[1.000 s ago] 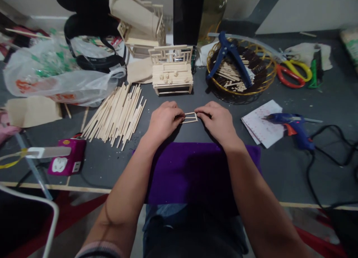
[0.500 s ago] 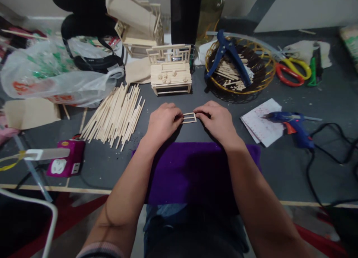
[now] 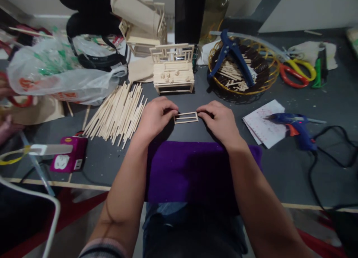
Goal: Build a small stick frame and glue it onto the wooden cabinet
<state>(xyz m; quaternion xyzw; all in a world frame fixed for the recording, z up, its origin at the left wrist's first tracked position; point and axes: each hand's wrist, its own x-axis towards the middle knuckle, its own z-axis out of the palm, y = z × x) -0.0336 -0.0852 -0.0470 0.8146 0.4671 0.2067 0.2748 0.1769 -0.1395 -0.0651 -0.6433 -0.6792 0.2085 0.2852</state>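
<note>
A small rectangular frame of thin wooden sticks (image 3: pixel 186 117) lies on the dark grey table (image 3: pixel 279 164) between my hands. My left hand (image 3: pixel 155 118) pinches its left end with fingers curled. The frame's right end is pinched by the closed fingers of my right hand (image 3: pixel 219 120). Just behind the frame stands a small stick-built model bench (image 3: pixel 173 69). A loose pile of long wooden sticks (image 3: pixel 119 110) lies to the left of my left hand. Under my forearms lies a purple cloth (image 3: pixel 192 172).
A blue glue gun (image 3: pixel 293 125) rests on white paper (image 3: pixel 260 125) at the right, its black cable trailing. A gold wire basket (image 3: pixel 243 64) holds stick offcuts and blue cutters. Scissors (image 3: pixel 296 73), a plastic bag (image 3: pixel 61 73) and a magenta power strip (image 3: pixel 68 159) lie around.
My left hand has slid a little to the left, so more of the stick frame shows between my hands. The right hand stays put.
</note>
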